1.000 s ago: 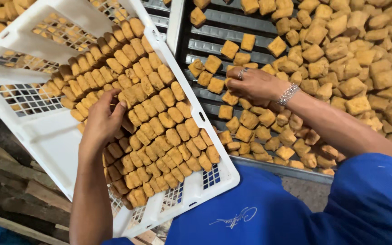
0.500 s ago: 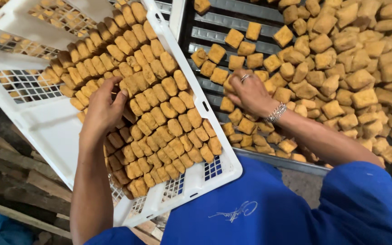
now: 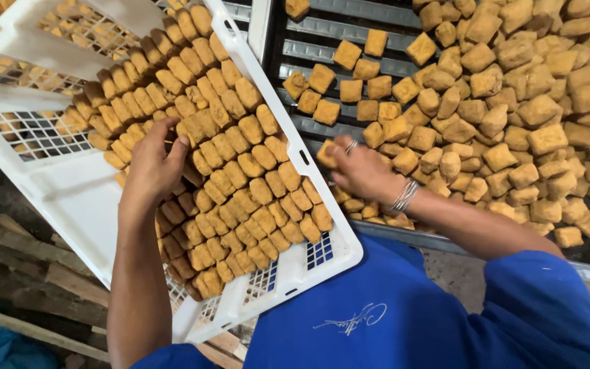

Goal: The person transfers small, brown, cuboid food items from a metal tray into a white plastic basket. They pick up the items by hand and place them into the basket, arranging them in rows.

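Left hand [image 3: 153,162] is resting flat and loosely open on the rows of golden-brown fried cubes [image 3: 240,171] packed inside the white plastic crate [image 3: 56,184], fingers spread over them and gripping nothing that I can make out. Right hand [image 3: 360,169], wearing a ring and thin bracelets, is reaching onto the slatted metal rack [image 3: 349,24] and curling its fingers around one loose cube [image 3: 325,154] at the rack's near edge, just beside the crate's rim. That crate is sitting tilted, its long axis running from the upper left down toward the lower right, with its low corner pointing toward the person's blue shirt [image 3: 404,314]; the cubes in it are lying in tidy diagonal rows that follow the same slant, standing on edge and pressed against one another. Its mesh floor is showing bare at the left side and at the bottom corner. On the rack to the right a loose heap of cubes [image 3: 527,102] is lying jumbled, pointing every which way, thinning out toward the left where the grey slats are showing. Below the crate, rough wooden planks [image 3: 29,260] are lying on a dark, dirty floor.
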